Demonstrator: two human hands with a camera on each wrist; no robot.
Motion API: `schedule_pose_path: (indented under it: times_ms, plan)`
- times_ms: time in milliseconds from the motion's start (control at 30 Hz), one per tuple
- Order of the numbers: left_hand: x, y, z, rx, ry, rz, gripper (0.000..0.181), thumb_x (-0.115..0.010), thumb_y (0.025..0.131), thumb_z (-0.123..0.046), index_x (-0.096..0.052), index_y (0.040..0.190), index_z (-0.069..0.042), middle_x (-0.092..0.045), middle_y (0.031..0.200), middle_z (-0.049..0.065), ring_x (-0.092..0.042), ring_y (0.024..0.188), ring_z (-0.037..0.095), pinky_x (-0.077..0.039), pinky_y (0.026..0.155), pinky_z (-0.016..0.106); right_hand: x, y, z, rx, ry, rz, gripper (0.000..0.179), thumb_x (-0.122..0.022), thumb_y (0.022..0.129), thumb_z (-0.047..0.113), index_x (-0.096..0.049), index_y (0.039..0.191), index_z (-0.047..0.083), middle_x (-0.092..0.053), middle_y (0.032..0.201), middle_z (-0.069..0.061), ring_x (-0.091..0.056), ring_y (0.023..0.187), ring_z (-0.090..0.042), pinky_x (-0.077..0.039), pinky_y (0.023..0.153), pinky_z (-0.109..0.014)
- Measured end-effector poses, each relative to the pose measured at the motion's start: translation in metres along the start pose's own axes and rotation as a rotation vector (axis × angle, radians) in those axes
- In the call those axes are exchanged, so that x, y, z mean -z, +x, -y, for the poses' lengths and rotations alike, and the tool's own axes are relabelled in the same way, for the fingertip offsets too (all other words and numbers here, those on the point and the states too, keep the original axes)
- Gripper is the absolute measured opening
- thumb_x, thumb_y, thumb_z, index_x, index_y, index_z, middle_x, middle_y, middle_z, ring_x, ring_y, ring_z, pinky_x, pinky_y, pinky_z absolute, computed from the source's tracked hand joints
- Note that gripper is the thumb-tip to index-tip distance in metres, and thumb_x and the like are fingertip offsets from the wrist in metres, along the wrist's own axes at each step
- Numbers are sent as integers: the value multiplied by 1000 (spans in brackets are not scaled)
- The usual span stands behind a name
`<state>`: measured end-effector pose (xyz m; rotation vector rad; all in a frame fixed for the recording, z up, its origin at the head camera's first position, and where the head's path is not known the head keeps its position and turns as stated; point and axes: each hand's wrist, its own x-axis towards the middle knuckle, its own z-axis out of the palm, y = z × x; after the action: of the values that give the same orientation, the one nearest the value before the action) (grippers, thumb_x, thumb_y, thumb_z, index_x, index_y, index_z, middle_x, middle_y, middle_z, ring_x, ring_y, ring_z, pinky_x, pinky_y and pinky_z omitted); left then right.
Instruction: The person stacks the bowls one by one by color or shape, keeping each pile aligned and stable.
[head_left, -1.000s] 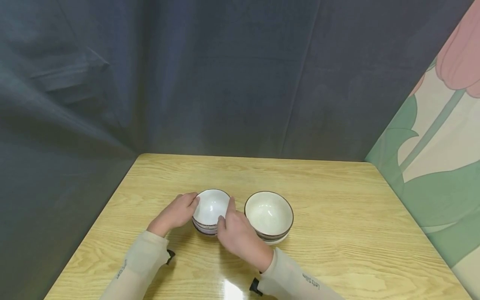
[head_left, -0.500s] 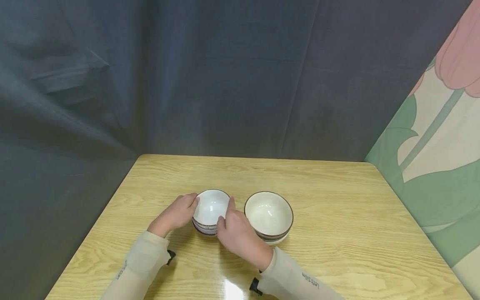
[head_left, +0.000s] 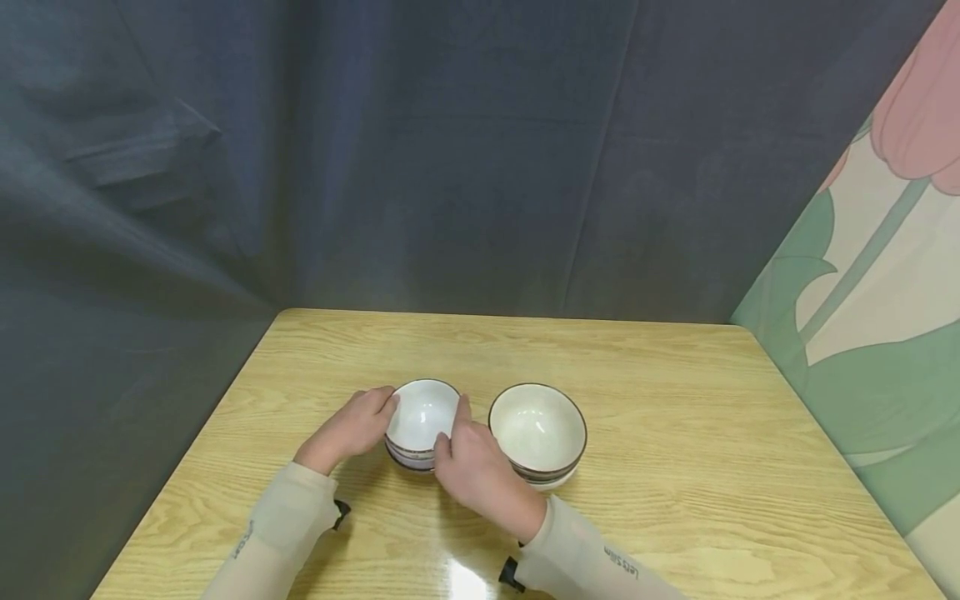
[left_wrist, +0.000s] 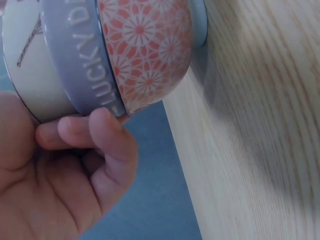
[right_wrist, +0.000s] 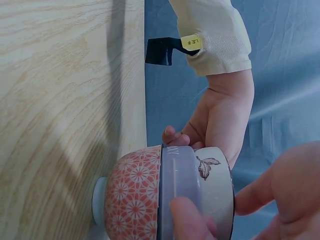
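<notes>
In the head view three nested bowls stand on the wooden table [head_left: 660,392]. The white bowl [head_left: 422,415] on top has a brown leaf print. Beneath it sits a lavender bowl [left_wrist: 75,45] with raised lettering. A red flower-patterned bowl [right_wrist: 136,192] is at the bottom, its pale foot at the tabletop. My left hand [head_left: 356,425] grips the stack's left side, fingers curled against the upper two bowls in the left wrist view. On the opposite side, my right hand [head_left: 483,471] holds the stack, with fingers at the white and lavender bowls in the right wrist view.
Close to my right hand stands a second stack of larger cream bowls [head_left: 537,427] with dark rims. A dark curtain [head_left: 480,167] hangs behind the table and along its left. At the right is a wall with a tulip pattern [head_left: 892,333].
</notes>
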<state>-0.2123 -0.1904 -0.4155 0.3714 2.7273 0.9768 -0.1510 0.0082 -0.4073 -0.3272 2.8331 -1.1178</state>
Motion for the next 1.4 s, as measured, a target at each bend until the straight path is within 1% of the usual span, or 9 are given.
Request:
schedule_pose_path:
  times_ms: [67, 200, 433, 533, 633, 867, 1133, 1300, 1400]
  plan:
    - [0, 0, 0, 10, -10, 1, 34, -32, 109, -19, -61, 107, 0, -53, 69, 7, -51, 50, 18, -47, 49, 32, 0, 0, 0, 2, -3, -6, 70, -49, 100, 19, -19, 149, -20, -62, 120, -35, -66, 108, -33, -55, 90, -47]
    - [1, 1, 2, 23, -22, 9, 37, -32, 109, -20, -61, 115, 2, -53, 69, 7, -51, 49, 18, -47, 50, 32, -1, 0, 0, 5, -5, -15, 70, -49, 100, 20, -19, 149, -19, -62, 121, -35, -65, 110, -34, -55, 91, -48]
    - [1, 0, 2, 46, -58, 35, 45, -32, 109, -22, -49, 140, 7, -53, 68, 8, -50, 48, 18, -48, 50, 33, 0, 0, 1, -1, -11, -12, 70, -50, 100, 20, -20, 149, -20, -62, 121, -35, -65, 111, -34, -54, 92, -47]
    - [0, 0, 2, 51, -58, 43, 49, -33, 109, -25, -45, 144, 8, -53, 70, 9, -50, 47, 18, -49, 50, 33, 0, 0, 1, 4, -18, -14, 69, -50, 99, 20, -20, 148, -20, -62, 120, -35, -65, 110, -34, -55, 91, -47]
    - [0, 0, 3, 46, -54, 40, 49, -34, 110, -26, -46, 143, 8, -54, 72, 9, -52, 46, 19, -49, 50, 33, 1, 0, 1, 7, -22, -15, 69, -50, 99, 19, -21, 148, -20, -63, 119, -35, -66, 110, -34, -55, 90, -48]
    - [0, 1, 3, 21, -43, 24, 47, -33, 109, -20, -46, 141, 11, -59, 77, 10, -60, 48, 31, -50, 49, 33, 1, 1, 1, 24, -11, -19, 69, -50, 99, 19, -21, 147, -21, -63, 117, -37, -66, 107, -34, -56, 87, -48]
    - [0, 2, 3, 14, -32, 26, 45, -32, 109, -20, -48, 139, 10, -59, 76, 9, -57, 45, 24, -49, 49, 33, 0, 1, 0, 13, -5, -16, 69, -50, 99, 19, -21, 148, -20, -63, 118, -37, -66, 108, -34, -56, 87, -48]
    - [2, 1, 3, 25, -33, 40, 48, -32, 109, -22, -44, 143, 10, -56, 73, 9, -59, 48, 29, -49, 52, 32, 1, 1, 0, 11, -5, -5, 69, -50, 99, 19, -21, 148, -20, -62, 119, -37, -66, 107, -34, -56, 87, -48]
    - [2, 2, 3, 28, -34, 39, 47, -34, 110, -25, -49, 141, 7, -57, 75, 9, -60, 48, 31, -50, 53, 32, 3, 2, 1, 9, -8, 2, 70, -50, 99, 19, -20, 148, -20, -62, 118, -37, -66, 106, -33, -56, 86, -48]
